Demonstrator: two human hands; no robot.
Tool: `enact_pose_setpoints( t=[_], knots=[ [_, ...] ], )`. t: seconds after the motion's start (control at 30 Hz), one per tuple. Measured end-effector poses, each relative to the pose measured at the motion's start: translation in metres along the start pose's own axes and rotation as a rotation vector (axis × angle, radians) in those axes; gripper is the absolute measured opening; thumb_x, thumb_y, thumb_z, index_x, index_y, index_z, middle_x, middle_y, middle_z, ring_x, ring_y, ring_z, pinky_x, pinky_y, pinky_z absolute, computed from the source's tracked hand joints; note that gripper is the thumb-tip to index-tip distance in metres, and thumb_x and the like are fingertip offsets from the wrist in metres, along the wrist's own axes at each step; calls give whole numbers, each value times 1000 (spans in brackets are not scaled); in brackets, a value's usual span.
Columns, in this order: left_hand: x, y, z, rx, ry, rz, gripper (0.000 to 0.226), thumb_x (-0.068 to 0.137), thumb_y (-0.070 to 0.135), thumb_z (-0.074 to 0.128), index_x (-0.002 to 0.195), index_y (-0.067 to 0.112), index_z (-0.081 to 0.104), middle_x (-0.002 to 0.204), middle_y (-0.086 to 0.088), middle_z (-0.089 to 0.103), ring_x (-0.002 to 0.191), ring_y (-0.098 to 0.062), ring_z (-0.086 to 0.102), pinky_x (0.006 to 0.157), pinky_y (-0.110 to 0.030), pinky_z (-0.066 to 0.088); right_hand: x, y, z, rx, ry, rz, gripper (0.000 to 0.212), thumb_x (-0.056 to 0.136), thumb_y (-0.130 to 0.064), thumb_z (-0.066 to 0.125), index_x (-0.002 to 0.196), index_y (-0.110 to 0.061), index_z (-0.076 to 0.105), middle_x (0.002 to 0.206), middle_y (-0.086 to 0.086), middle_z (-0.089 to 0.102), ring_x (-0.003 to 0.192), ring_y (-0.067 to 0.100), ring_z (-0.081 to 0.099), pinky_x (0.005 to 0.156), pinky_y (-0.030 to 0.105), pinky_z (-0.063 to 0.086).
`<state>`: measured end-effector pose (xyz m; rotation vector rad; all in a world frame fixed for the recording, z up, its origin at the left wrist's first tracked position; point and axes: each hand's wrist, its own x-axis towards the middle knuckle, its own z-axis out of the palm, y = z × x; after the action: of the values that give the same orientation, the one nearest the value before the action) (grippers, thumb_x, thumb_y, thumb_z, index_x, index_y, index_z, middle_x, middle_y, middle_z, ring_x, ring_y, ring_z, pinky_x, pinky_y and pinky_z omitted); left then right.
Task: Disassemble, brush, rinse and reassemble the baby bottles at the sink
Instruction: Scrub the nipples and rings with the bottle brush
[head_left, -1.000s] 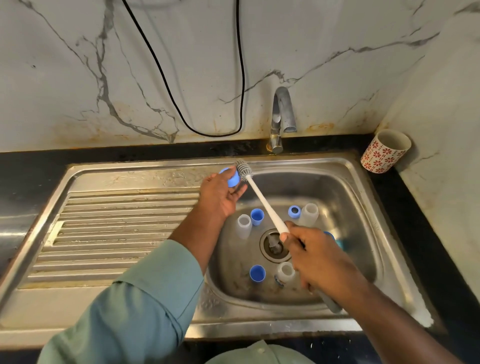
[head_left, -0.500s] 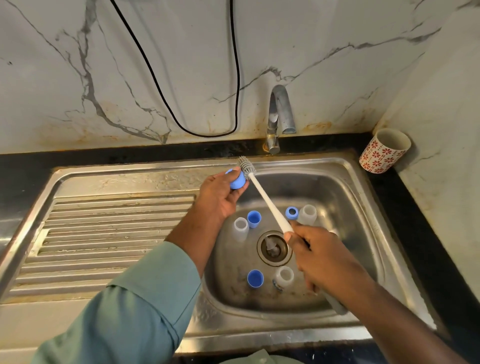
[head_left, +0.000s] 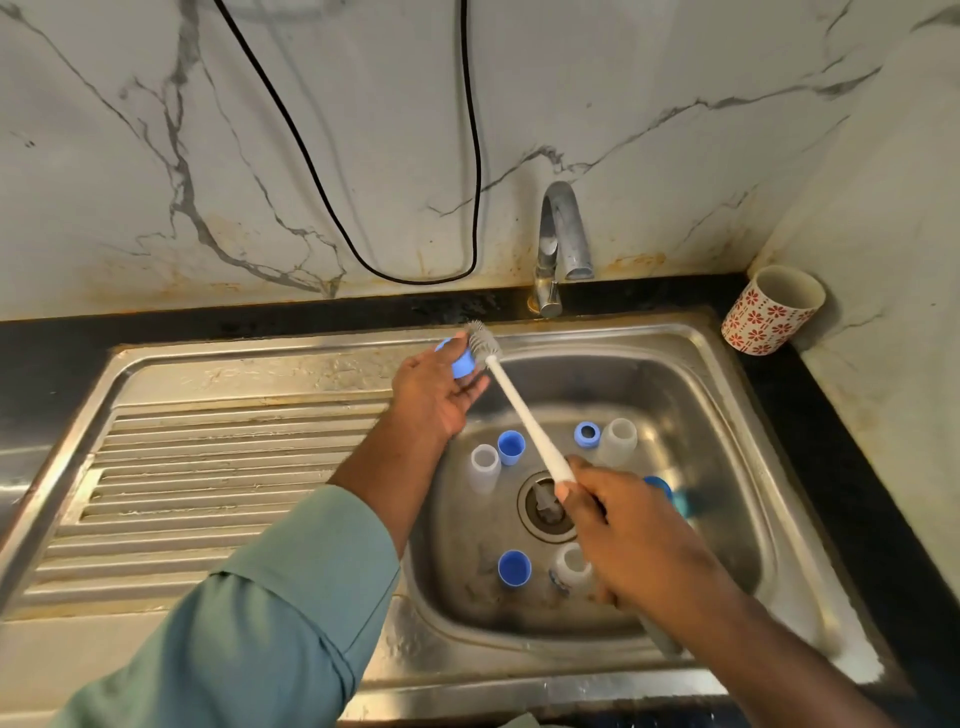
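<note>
The left hand (head_left: 434, 387) grips a small blue plastic cap (head_left: 461, 358) over the far rim of the sink (head_left: 691, 364). The right hand (head_left: 631, 540) is closed around the handle of a brush (head_left: 524, 410), a long white plastic stick with a short grey bristle head. The bristle head touches the cap at its right side.

The sink is stainless steel, a rounded square basin with a ribbed draining board (head_left: 218, 467) at its left. In the basin, around the round metal drain (head_left: 545, 506), stand the bottle parts. At the far left is a translucent bottle (head_left: 485, 467), and just beside it a blue cup-shaped cap (head_left: 511, 447). At the far right lies a blue ring (head_left: 587, 434) touching another translucent bottle (head_left: 618, 441). Near the front are a second blue cap (head_left: 514, 568) and a third bottle (head_left: 571, 564), partly hidden by the right hand.

A curved chrome tap (head_left: 561, 244) rises behind the sink. A black cable (head_left: 363, 249) hangs on the marble wall. On the dark worktop (head_left: 852, 467) at the far right, a cylindrical mug (head_left: 769, 312) with red flowers leans toward the wall.
</note>
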<state>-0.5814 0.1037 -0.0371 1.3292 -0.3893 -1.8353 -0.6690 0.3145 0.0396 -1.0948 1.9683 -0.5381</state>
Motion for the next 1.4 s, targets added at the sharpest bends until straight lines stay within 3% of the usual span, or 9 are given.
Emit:
enact_pose_setpoints(
  t=[0.07, 0.2, 0.33, 0.73, 0.87, 1.0, 1.17, 1.27, 1.4],
  knots=[
    [-7, -4, 6, -32, -19, -13, 46, 83, 9, 77, 125, 0, 59, 115, -19, 69, 86, -26, 71, 54, -32, 59, 5, -3, -4, -19, 38, -21, 27, 102, -32, 40, 81, -43, 53, 59, -2, 50, 45, 13, 48, 53, 37, 54],
    [-9, -1, 8, -175, 94, 64, 41, 83, 6, 76, 120, -3, 60, 105, -17, 70, 76, -22, 70, 51, -26, 57, -8, 5, -1, -40, 0, -27, 21, 102, -33, 42, 112, -25, 58, 64, -2, 52, 48, 10, 46, 60, 37, 53],
    [-23, -11, 16, -143, 36, 14, 41, 84, 6, 76, 119, -1, 55, 112, -23, 66, 80, -29, 70, 61, -35, 62, 4, 0, 0, 15, 74, -37, 30, 101, -32, 41, 74, -43, 49, 59, -3, 48, 45, 14, 45, 50, 36, 53],
    [-24, 0, 14, -231, 165, 131, 19, 86, 1, 72, 100, 9, 62, 104, -14, 70, 77, -20, 70, 64, -29, 61, -7, 6, 9, -23, 8, -60, 15, 102, -35, 40, 102, -33, 55, 65, -2, 53, 46, 6, 45, 58, 33, 51],
    [-32, -9, 23, -131, 53, 92, 21, 86, 2, 72, 100, 8, 57, 109, -17, 65, 90, -27, 69, 70, -34, 62, 7, -1, 5, 8, 95, -16, 27, 101, -35, 40, 78, -43, 51, 64, -2, 54, 47, 13, 51, 59, 40, 56],
    [-23, -3, 18, -232, 188, 127, 22, 88, 3, 71, 103, 12, 59, 110, -13, 66, 85, -22, 69, 69, -31, 61, -12, 4, 10, 8, -1, -30, 15, 102, -34, 41, 97, -32, 55, 67, -3, 56, 39, 2, 50, 50, 27, 49],
    [-28, -10, 23, -230, 127, 106, 26, 88, 2, 70, 107, 7, 54, 110, -16, 63, 86, -24, 67, 69, -34, 61, 5, 1, 10, 45, 67, -34, 20, 102, -33, 39, 85, -28, 50, 64, -3, 49, 38, 7, 47, 45, 33, 47],
    [-23, 2, 20, -309, 226, 155, 33, 89, 1, 69, 117, 9, 53, 114, -15, 62, 86, -24, 66, 77, -39, 61, -9, 9, 15, -77, 15, -77, 18, 101, -36, 40, 86, -31, 49, 65, -5, 52, 40, 3, 49, 46, 20, 42],
    [-30, -3, 24, -194, 141, 102, 28, 88, -2, 69, 103, 13, 51, 107, -13, 59, 91, -26, 66, 81, -38, 61, 6, 0, 13, 33, 75, -36, 24, 102, -33, 40, 80, -28, 49, 63, -3, 52, 37, 8, 47, 45, 31, 48]
  ],
)
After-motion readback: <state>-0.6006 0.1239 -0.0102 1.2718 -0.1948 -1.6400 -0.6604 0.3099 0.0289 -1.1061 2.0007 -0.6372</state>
